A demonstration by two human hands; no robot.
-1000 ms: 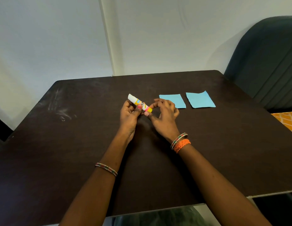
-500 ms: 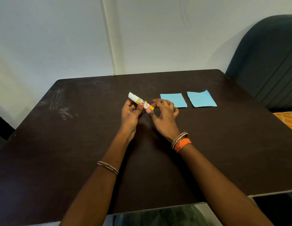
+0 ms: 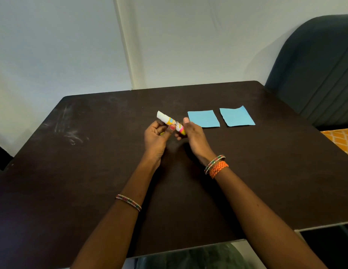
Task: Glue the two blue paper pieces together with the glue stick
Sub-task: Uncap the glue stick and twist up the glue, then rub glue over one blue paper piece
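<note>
Hands meet above the middle of a dark brown tabletop, both forearms reaching forward from the bottom edge of the view. The left hand is raised just off the surface, fingers curled and thumb pressed against a glue stick, gripping it near its middle. The glue stick lies tilted, its white end pointing up and to the left, its pink and yellow end pointing down to the right. The right hand is turned on its side, thumb up, its fingertips at the pink and yellow end; whether they pinch that end or only touch it cannot be told, since the hand is blurred. A thin beaded bangle circles the left forearm; a similar bangle and an orange woven band sit on the right wrist.

Two blue paper pieces lie flat on the tabletop just beyond the right hand, side by side and apart: the left piece near the fingers, the right piece farther right, its top edge uneven.
</note>
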